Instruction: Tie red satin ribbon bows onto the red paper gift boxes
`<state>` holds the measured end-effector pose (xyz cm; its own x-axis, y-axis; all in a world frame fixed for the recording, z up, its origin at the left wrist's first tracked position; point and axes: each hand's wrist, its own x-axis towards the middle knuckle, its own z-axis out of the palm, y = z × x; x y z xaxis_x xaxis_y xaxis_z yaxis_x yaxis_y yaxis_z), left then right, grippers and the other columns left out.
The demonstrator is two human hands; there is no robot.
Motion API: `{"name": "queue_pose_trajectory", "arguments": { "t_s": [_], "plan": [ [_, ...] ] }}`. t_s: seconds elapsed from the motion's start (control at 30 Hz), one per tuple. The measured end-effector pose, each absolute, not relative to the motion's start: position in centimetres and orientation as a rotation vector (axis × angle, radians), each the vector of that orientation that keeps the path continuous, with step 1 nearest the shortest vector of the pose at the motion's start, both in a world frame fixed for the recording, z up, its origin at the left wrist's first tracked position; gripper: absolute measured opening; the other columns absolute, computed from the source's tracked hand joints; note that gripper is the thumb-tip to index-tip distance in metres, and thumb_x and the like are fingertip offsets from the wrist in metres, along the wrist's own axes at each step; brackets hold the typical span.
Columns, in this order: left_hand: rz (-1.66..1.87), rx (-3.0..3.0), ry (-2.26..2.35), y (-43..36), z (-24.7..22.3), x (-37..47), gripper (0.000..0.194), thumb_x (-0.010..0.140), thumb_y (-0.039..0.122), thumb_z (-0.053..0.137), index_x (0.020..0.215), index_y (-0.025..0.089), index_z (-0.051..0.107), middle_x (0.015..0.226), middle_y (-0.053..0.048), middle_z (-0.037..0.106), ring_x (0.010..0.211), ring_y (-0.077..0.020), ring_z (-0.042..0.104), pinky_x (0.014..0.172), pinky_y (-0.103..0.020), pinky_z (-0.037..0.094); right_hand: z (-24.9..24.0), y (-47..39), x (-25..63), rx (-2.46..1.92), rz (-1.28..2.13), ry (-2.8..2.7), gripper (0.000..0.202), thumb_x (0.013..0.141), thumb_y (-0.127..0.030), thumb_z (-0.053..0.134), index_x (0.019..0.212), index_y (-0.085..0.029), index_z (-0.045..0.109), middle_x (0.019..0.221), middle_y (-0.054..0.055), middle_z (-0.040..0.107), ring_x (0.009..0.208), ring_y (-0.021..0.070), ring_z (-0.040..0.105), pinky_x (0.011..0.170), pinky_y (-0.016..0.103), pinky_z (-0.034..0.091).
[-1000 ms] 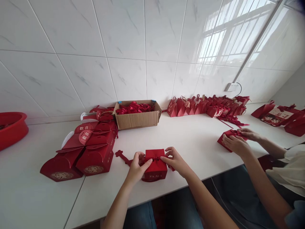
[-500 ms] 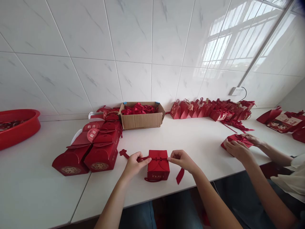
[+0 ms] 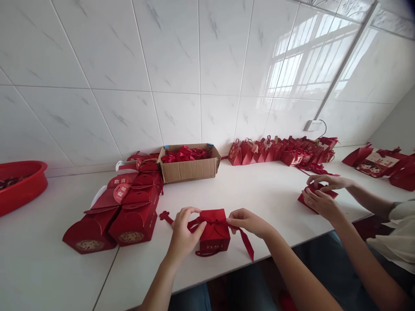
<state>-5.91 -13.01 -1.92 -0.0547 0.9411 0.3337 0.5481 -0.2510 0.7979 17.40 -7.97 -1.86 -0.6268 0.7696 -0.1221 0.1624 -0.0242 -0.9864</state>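
Though full of ribbons (image 3: 186, 154), a carton (image 3: 191, 171) beyond hands (image 3: 185, 233) (image 3: 250, 222) tight on a box's (image 3: 214, 244) ribbon (image 3: 247, 244).

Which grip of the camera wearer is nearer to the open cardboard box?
Left. The left grip is in front of the cardboard box, at the left side of the small red box; the right grip is past the cardboard box's right end.

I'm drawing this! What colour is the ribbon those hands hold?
The ribbon is red, clearest in head view.
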Motion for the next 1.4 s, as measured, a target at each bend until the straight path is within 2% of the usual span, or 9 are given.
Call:
{"name": "queue_pose_trajectory", "arguments": {
  "t_s": [0.13,0.3,0.47,0.8,0.93,1.03,1.17,1.3,1.4],
  "plan": [
    [1.136,2.094,1.499,-13.3,-1.3,-4.3,0.01,0.082,0.028,0.056,0.092,0.025,0.058,0.097,-0.004,0.066,0.096,-0.024,0.06,0.091,-0.042,0.041,-1.4,-8.2,17.1,-0.814,1.752,-1.675,0.036,0.079,-0.05,0.063,0.078,-0.015,0.067,0.073,0.003,0.066,0.072,0.0149,0.059,0.077,0.031,0.045],
    [1.087,2.161,1.586,-12.6,-1.5,-2.9,0.009,0.083,0.03,0.055,0.088,0.025,0.059,0.09,-0.002,0.07,0.088,-0.0246,0.064,0.089,-0.046,0.037,-0.4,-8.7,16.8,-0.652,1.829,-1.6,0.033,0.078,-0.044,0.067,0.089,-0.013,0.07,0.079,0.005,0.069,0.075,0.016,0.062,0.081,0.034,0.047],
    [1.073,2.203,1.646,-11.8,-1.7,-2.8,0.017,0.086,0.032,0.05,0.075,0.023,0.059,0.079,-0.001,0.07,0.079,-0.0234,0.064,0.085,-0.045,0.035,-0.3,-9.0,16.4,-0.575,1.873,-1.508,0.037,0.074,-0.042,0.072,0.099,-0.016,0.062,0.074,0.003,0.07,0.067,0.0155,0.065,0.073,0.035,0.051],
    [1.371,2.279,1.561,-11.3,-1.1,-2.2,0.009,0.081,0.028,0.053,0.079,0.023,0.06,0.076,0.0,0.07,0.07,-0.0204,0.063,0.082,-0.04,0.036,0.1,-9.6,15.8,-0.598,1.728,-1.604,0.039,0.08,-0.051,0.062,0.098,-0.02,0.049,0.072,0.0,0.067,0.058,0.0103,0.062,0.053,0.021,0.046],
    [1.405,2.282,1.583,-11.1,-1.2,-2.4,0.01,0.081,0.029,0.053,0.08,0.023,0.06,0.077,-0.001,0.07,0.073,-0.0216,0.063,0.08,-0.039,0.038,-0.4,-9.6,16.0,-0.692,1.673,-1.587,0.041,0.077,-0.053,0.064,0.096,-0.021,0.045,0.07,-0.001,0.067,0.056,0.011,0.062,0.046,0.019,0.041],
    [1.381,2.26,1.583,-11.1,-1.3,-2.5,0.01,0.08,0.03,0.053,0.08,0.023,0.061,0.077,-0.001,0.069,0.074,-0.022,0.062,0.081,-0.04,0.039,-1.0,-9.4,15.4,-0.787,1.621,-1.612,0.04,0.076,-0.051,0.065,0.097,-0.019,0.054,0.067,-0.001,0.066,0.054,0.0114,0.06,0.052,0.024,0.047],
    [1.308,2.162,1.505,-11.4,-1.2,-2.9,0.01,0.078,0.029,0.052,0.082,0.023,0.06,0.082,-0.002,0.068,0.082,-0.0227,0.061,0.084,-0.04,0.042,-1.8,-9.2,14.2,-0.881,1.472,-1.693,0.03,0.081,-0.045,0.06,0.091,-0.018,0.068,0.067,0.001,0.064,0.052,0.0112,0.057,0.05,0.024,0.046],
    [1.301,1.953,1.423,-11.6,-1.7,-4.4,0.021,0.076,0.03,0.05,0.095,0.023,0.057,0.102,-0.005,0.063,0.099,-0.0242,0.058,0.089,-0.04,0.043,-2.3,-9.2,13.5,-0.971,1.14,-1.661,0.013,0.076,-0.031,0.067,0.079,-0.019,0.072,0.085,0.003,0.063,0.062,0.0101,0.054,0.059,0.025,0.045],
    [1.336,1.726,1.602,-11.3,-2.8,-5.5,0.027,0.076,0.044,0.054,0.091,0.022,0.056,0.101,-0.007,0.061,0.102,-0.0276,0.057,0.089,-0.043,0.045,-2.5,-9.4,13.3,-0.925,1.051,-1.675,0.008,0.076,-0.025,0.067,0.079,-0.019,0.071,0.096,0.003,0.063,0.07,0.011,0.054,0.065,0.025,0.044]
  ]
}}
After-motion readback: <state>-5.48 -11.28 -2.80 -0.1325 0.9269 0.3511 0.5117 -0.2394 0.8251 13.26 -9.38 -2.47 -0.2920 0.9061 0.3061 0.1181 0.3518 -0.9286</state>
